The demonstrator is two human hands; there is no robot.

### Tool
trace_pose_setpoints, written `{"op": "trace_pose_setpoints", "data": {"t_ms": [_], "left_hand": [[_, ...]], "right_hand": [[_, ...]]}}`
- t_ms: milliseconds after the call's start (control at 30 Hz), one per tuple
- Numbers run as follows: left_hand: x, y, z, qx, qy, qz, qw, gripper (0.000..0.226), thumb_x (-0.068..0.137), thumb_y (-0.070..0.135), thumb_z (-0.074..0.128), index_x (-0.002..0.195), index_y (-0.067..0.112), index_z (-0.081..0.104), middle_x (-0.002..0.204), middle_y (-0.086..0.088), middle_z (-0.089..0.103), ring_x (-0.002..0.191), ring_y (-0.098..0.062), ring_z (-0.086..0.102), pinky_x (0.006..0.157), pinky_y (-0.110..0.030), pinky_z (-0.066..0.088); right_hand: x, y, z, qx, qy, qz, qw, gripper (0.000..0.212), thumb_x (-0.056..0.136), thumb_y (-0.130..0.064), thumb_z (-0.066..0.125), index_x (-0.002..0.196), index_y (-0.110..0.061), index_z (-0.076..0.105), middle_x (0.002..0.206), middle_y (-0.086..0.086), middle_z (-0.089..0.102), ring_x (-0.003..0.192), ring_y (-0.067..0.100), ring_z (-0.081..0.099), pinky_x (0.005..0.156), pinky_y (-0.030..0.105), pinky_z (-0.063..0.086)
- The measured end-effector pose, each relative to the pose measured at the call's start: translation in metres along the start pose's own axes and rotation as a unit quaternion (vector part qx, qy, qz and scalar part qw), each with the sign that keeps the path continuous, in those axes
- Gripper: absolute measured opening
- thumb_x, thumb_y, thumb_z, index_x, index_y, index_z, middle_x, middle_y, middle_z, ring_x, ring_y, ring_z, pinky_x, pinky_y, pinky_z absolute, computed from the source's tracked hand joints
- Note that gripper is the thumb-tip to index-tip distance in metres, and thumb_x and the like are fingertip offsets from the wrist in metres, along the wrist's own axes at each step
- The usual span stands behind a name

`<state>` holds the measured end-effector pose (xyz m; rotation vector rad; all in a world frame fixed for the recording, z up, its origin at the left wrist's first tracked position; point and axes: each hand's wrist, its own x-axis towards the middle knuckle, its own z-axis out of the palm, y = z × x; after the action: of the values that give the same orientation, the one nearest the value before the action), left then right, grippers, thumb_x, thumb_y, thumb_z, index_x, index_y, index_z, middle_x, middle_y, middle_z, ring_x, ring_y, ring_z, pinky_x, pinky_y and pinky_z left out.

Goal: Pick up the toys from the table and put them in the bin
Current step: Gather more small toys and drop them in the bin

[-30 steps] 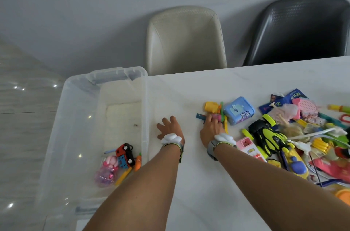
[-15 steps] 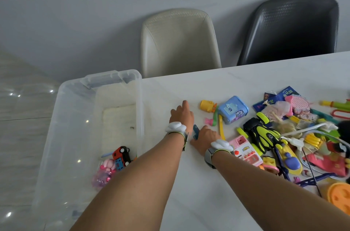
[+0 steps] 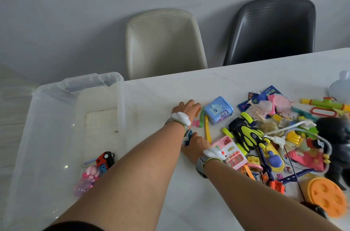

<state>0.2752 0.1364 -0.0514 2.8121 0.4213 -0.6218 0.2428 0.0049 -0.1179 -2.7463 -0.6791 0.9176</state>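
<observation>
The bin (image 3: 75, 117) sits at the left of the frame, against the table's (image 3: 236, 79) left edge, with a toy car (image 3: 105, 159) and a doll (image 3: 89, 176) in its lower part. A heap of toys (image 3: 274, 136) covers the table at the right. Between bin and heap, at centre, lie both hands, the left hand (image 3: 186, 110) above the right hand (image 3: 197, 145). Two chairs (image 3: 164, 41) stand behind the table, at the top.

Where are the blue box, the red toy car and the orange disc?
Blue box (image 3: 218, 110), head view, on its top face.
Red toy car (image 3: 104, 158), head view, on its red roof, inside the bin.
Orange disc (image 3: 327, 196), head view, on its dimpled face.
</observation>
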Motion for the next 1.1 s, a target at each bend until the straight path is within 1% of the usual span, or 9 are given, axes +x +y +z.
{"op": "trace_pose_setpoints", "data": {"t_ms": [133, 233, 367, 500, 633, 800, 900, 967, 1100], "left_hand": [[-0.012, 0.001, 0.004, -0.019, 0.001, -0.066, 0.998, 0.033, 0.098, 0.007, 0.040, 0.130, 0.016, 0.041, 0.129, -0.010, 0.043, 0.108, -0.037, 0.053, 0.076, -0.038, 0.044], [-0.022, -0.001, 0.006, -0.034, 0.001, -0.110, 0.993, 0.039, 0.096, 0.006, 0.043, 0.133, 0.016, 0.038, 0.130, -0.012, 0.042, 0.104, -0.040, 0.058, 0.085, -0.041, 0.051], [-0.038, -0.005, 0.013, -0.047, -0.019, -0.130, 0.990, 0.042, 0.094, 0.006, 0.048, 0.134, 0.016, 0.039, 0.132, -0.012, 0.040, 0.101, -0.041, 0.063, 0.087, -0.043, 0.054], [-0.057, -0.007, 0.027, -0.100, -0.053, -0.159, 0.981, 0.041, 0.092, 0.005, 0.048, 0.131, 0.016, 0.042, 0.132, -0.013, 0.038, 0.104, -0.041, 0.062, 0.095, -0.048, 0.053], [-0.077, -0.004, 0.035, -0.152, -0.064, -0.210, 0.964, 0.049, 0.090, 0.006, 0.054, 0.134, 0.016, 0.036, 0.134, -0.014, 0.035, 0.109, -0.043, 0.061, 0.100, -0.050, 0.050], [-0.105, 0.000, 0.026, -0.191, 0.015, -0.204, 0.960, 0.039, 0.087, 0.004, 0.051, 0.120, 0.021, 0.038, 0.125, -0.008, 0.038, 0.091, -0.040, 0.065, 0.088, -0.044, 0.053], [-0.120, -0.003, 0.015, -0.209, 0.073, -0.196, 0.955, 0.030, 0.091, 0.007, 0.043, 0.114, 0.024, 0.037, 0.122, -0.006, 0.040, 0.084, -0.037, 0.066, 0.085, -0.044, 0.055], [-0.122, -0.006, 0.009, -0.220, 0.099, -0.191, 0.952, 0.024, 0.093, 0.012, 0.042, 0.109, 0.028, 0.035, 0.119, -0.004, 0.040, 0.075, -0.034, 0.065, 0.080, -0.044, 0.057], [-0.144, -0.008, -0.017, -0.225, 0.184, -0.189, 0.938, 0.023, 0.095, 0.023, 0.046, 0.111, 0.033, 0.033, 0.113, -0.004, 0.040, 0.057, -0.022, 0.054, 0.060, -0.032, 0.049]], "right_hand": [[-0.008, 0.006, 0.005, -0.010, -0.003, 0.004, 1.000, 0.044, 0.074, -0.061, 0.047, 0.091, -0.021, 0.042, 0.075, -0.003, 0.053, 0.063, 0.026, 0.051, 0.047, 0.030, 0.028], [-0.011, 0.010, 0.003, -0.025, -0.010, -0.012, 1.000, 0.043, 0.074, -0.060, 0.046, 0.091, -0.021, 0.042, 0.083, 0.001, 0.061, 0.067, 0.028, 0.054, 0.052, 0.030, 0.034], [-0.016, 0.008, -0.005, -0.033, 0.005, -0.025, 0.999, 0.042, 0.076, -0.058, 0.048, 0.090, -0.019, 0.044, 0.091, 0.003, 0.066, 0.073, 0.029, 0.058, 0.056, 0.031, 0.036], [-0.024, 0.006, -0.023, -0.050, 0.010, -0.024, 0.998, 0.041, 0.076, -0.058, 0.052, 0.089, -0.019, 0.050, 0.082, 0.001, 0.060, 0.071, 0.027, 0.057, 0.053, 0.029, 0.037], [-0.033, 0.004, -0.039, -0.059, 0.008, -0.029, 0.998, 0.039, 0.078, -0.057, 0.054, 0.085, -0.019, 0.056, 0.076, 0.000, 0.058, 0.068, 0.025, 0.058, 0.053, 0.027, 0.040], [-0.045, -0.001, -0.058, -0.054, 0.024, -0.041, 0.997, 0.034, 0.078, -0.055, 0.058, 0.078, -0.021, 0.058, 0.064, -0.003, 0.052, 0.066, 0.024, 0.058, 0.053, 0.026, 0.041], [-0.055, -0.008, -0.069, -0.052, 0.070, -0.061, 0.994, 0.029, 0.085, -0.048, 0.052, 0.083, -0.020, 0.059, 0.080, 0.005, 0.066, 0.075, 0.030, 0.064, 0.058, 0.028, 0.042], [-0.057, -0.014, -0.074, -0.057, 0.094, -0.066, 0.992, 0.034, 0.092, -0.048, 0.045, 0.096, -0.018, 0.060, 0.094, 0.009, 0.069, 0.085, 0.032, 0.066, 0.063, 0.030, 0.042], [-0.077, -0.036, -0.097, -0.032, 0.103, -0.070, 0.992, 0.040, 0.095, -0.049, 0.034, 0.103, -0.018, 0.058, 0.095, 0.006, 0.070, 0.086, 0.030, 0.066, 0.068, 0.032, 0.049]]}}
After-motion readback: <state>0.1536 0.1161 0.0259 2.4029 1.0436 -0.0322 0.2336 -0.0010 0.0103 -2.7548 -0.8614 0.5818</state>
